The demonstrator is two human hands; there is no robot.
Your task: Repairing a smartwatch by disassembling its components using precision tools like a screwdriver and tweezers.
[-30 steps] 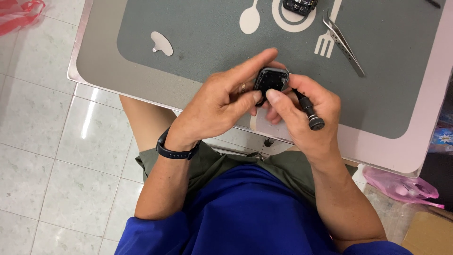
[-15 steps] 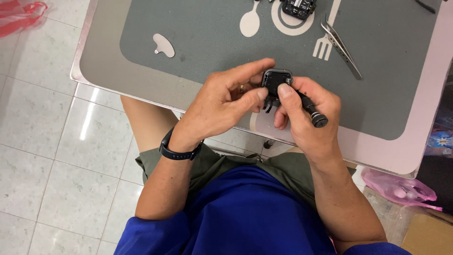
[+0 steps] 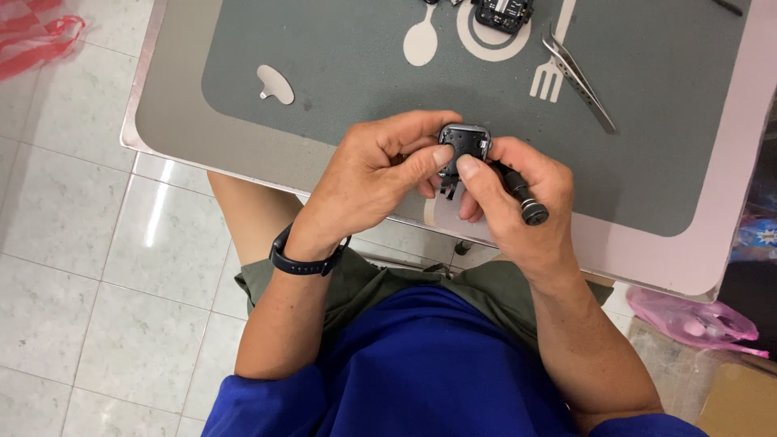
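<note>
While both thumbs are pressing its open back, the small black electronic casing is sitting pinched between left hand and right hand fingers, the right also clenching a screwdriver; seemingly light, rigid, fragile, best gripped by its rim.

Both hands pinch small black square casing over table edge. Left hand thumb on it; right hand also grips black screwdriver. Tweezers on grey mat, pos. circuit module at top.
</note>
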